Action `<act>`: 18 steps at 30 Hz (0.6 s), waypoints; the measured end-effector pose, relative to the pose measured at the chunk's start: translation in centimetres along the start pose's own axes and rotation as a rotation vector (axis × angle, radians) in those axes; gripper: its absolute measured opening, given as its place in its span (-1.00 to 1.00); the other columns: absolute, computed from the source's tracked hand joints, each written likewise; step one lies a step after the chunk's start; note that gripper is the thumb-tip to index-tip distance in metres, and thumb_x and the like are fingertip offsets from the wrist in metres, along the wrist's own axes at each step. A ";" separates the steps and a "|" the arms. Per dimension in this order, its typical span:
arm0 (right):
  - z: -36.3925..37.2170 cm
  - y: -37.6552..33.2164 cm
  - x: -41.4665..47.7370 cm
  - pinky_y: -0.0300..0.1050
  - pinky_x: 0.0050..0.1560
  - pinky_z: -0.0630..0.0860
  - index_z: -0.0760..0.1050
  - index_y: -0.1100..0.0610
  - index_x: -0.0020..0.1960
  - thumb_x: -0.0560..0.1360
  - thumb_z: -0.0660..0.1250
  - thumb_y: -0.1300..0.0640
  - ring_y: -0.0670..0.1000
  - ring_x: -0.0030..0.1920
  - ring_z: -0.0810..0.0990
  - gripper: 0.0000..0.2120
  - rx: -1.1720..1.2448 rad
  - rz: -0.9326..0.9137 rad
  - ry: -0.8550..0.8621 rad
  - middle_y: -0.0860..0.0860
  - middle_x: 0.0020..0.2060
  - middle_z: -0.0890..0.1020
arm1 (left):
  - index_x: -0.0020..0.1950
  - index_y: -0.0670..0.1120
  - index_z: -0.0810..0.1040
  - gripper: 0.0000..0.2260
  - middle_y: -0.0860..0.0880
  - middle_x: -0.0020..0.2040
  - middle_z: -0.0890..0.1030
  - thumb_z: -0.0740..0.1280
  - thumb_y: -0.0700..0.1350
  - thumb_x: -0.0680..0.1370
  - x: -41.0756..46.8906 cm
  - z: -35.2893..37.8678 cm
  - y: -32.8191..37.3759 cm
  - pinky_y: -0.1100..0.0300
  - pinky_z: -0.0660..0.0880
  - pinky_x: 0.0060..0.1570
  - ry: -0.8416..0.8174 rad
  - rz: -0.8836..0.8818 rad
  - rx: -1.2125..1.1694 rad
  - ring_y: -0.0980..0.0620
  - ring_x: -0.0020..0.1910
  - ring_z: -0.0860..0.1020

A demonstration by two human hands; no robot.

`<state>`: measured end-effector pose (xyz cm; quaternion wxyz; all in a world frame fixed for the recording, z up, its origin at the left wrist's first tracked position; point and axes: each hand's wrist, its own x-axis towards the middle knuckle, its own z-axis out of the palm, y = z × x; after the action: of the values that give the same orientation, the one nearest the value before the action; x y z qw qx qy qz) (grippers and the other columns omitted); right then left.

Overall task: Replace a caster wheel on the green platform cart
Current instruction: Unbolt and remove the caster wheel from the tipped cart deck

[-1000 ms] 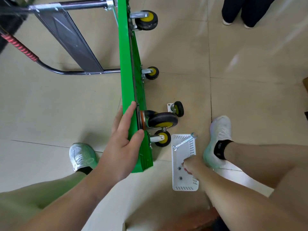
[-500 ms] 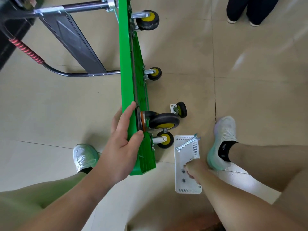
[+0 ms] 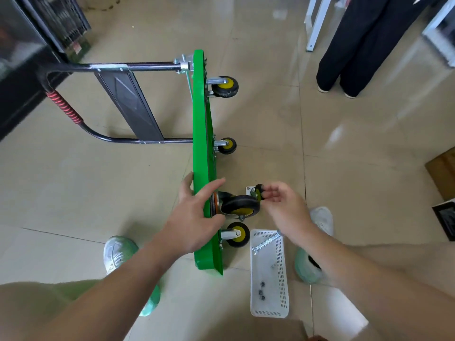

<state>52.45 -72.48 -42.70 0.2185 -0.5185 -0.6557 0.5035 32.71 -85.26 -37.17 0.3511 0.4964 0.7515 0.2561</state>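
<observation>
The green platform cart (image 3: 200, 143) stands on its side on the tile floor, its underside facing right. My left hand (image 3: 194, 217) grips the platform's edge near the close end. A large black-and-yellow caster (image 3: 240, 205) sits against the underside beside that hand. My right hand (image 3: 285, 205) hovers just right of this caster with its fingertips bunched together; anything between them is too small to see. A small loose caster (image 3: 256, 190) lies on the floor behind those fingers. Three small casters are mounted on the cart, one at the near corner (image 3: 237, 234).
A white perforated tray (image 3: 283, 279) lies by my right foot, holding a wrench (image 3: 267, 243) and a few small fasteners (image 3: 261, 290). The cart's folded handle (image 3: 64, 107) reaches left toward a black cabinet (image 3: 19, 57). A person (image 3: 357, 45) stands at the back right; a cardboard box (image 3: 443, 173) is far right.
My right hand has lifted out of the tray and risen to the large caster. The view has tilted up, showing more of the room. My left hand stays on the platform.
</observation>
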 end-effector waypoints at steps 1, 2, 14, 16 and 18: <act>-0.2 -1.4 -0.1 -0.32 0.07 0.47 0.55 -0.07 0.20 0.47 0.48 0.18 -0.20 0.08 0.57 -0.66 -0.095 -0.107 -0.087 -0.18 0.06 0.61 | 0.48 0.46 0.24 -0.32 0.15 0.61 -0.17 0.44 -0.05 0.52 0.1 -0.1 0.1 0.04 0.32 0.52 -0.006 -0.010 0.019 -0.10 0.60 0.22; -0.1 -2.1 0.1 -0.29 0.18 0.44 0.53 -0.08 0.27 0.44 0.52 0.09 -0.20 0.16 0.53 -0.57 -0.214 -0.194 -0.181 -0.20 0.15 0.57 | 0.53 0.40 0.24 -0.29 0.11 0.62 -0.19 0.46 -0.03 0.50 0.2 -0.2 0.3 0.09 0.28 0.54 -0.009 -0.017 0.033 -0.06 0.62 0.18; 4.1 -3.3 3.2 0.02 0.22 0.55 0.39 -0.05 0.45 0.31 0.59 -0.08 0.02 0.21 0.57 -0.23 -0.562 -0.350 -0.504 -0.02 0.22 0.60 | 0.61 0.27 0.13 -0.10 0.15 0.58 -0.23 0.59 0.03 0.42 1.0 -0.8 0.1 0.71 -0.02 0.22 -0.076 -0.022 0.086 0.11 0.47 0.32; 4.2 -3.1 3.4 0.03 0.18 0.57 0.41 -0.07 0.43 0.28 0.61 -0.08 0.02 0.18 0.59 -0.22 -0.558 -0.343 -0.496 -0.03 0.19 0.61 | 0.62 0.26 0.12 -0.10 0.12 0.58 -0.24 0.58 0.02 0.42 1.2 -0.8 0.2 0.54 0.07 0.36 -0.083 -0.028 0.109 0.02 0.52 0.33; 4.3 -2.8 3.7 0.03 0.15 0.58 0.44 -0.08 0.41 0.26 0.63 -0.07 0.01 0.15 0.60 -0.23 -0.550 -0.330 -0.489 -0.04 0.16 0.62 | 0.63 0.23 0.12 -0.10 0.09 0.58 -0.23 0.56 -0.02 0.42 1.3 -1.0 0.5 0.41 0.19 0.42 -0.093 -0.032 0.129 -0.05 0.52 0.34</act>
<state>46.34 -70.85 -42.79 -0.0131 -0.3103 -0.8730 0.3761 31.87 -83.89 -36.58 0.3570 0.5171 0.7572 0.1783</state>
